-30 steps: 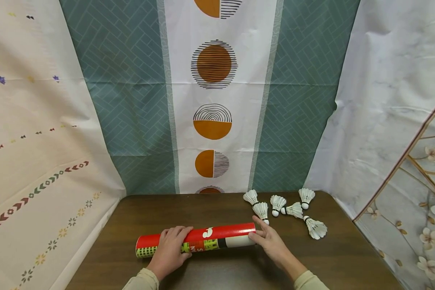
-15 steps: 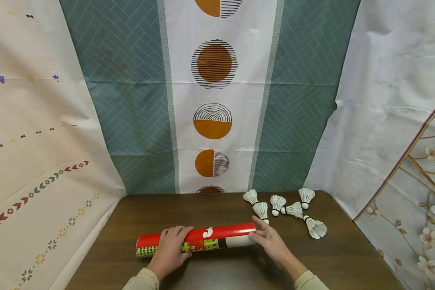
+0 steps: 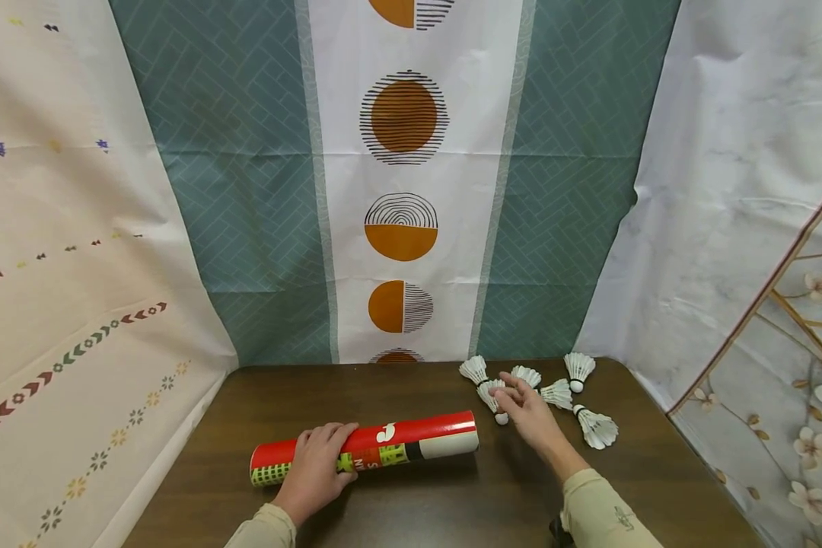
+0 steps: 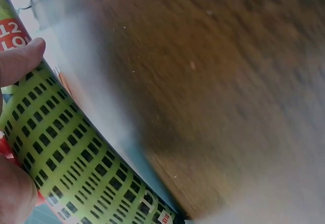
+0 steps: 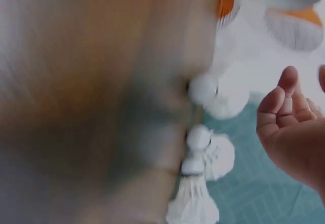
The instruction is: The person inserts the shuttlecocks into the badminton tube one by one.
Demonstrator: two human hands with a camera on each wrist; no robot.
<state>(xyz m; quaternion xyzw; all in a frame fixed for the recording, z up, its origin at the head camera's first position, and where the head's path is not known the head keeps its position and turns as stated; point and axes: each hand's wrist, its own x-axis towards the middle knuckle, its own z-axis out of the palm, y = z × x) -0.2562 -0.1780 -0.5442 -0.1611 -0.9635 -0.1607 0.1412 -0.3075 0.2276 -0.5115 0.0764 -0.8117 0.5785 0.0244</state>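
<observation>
A red cardboard shuttlecock tube (image 3: 438, 435) with yellow-green and white patches lies slantwise on the table, its right end farther back. My left hand (image 3: 318, 460) grips it from above left of its middle. In the left wrist view, the thumb lies along the tube's green side (image 4: 66, 137), fingers round the other side. My right hand (image 3: 530, 415) is off the tube, over the white feather shuttlecocks, its fingers loosely bent and holding nothing. Its fingertips overlap the nearest shuttlecock (image 3: 491, 397) in the head view. The right wrist view shows shuttlecocks (image 5: 195, 198) beside that hand.
More shuttlecocks lie at the brown table's back right: one shuttlecock (image 3: 473, 370) behind the nearest, one (image 3: 579, 370) by the back edge and one (image 3: 596, 428) farthest right. A patterned curtain (image 3: 260, 228) hangs behind the table (image 3: 383, 396), with light cloths at both sides.
My right hand has left the tube's right end and moved back and right to the shuttlecocks. The tube has shifted slightly left in my left hand's grip.
</observation>
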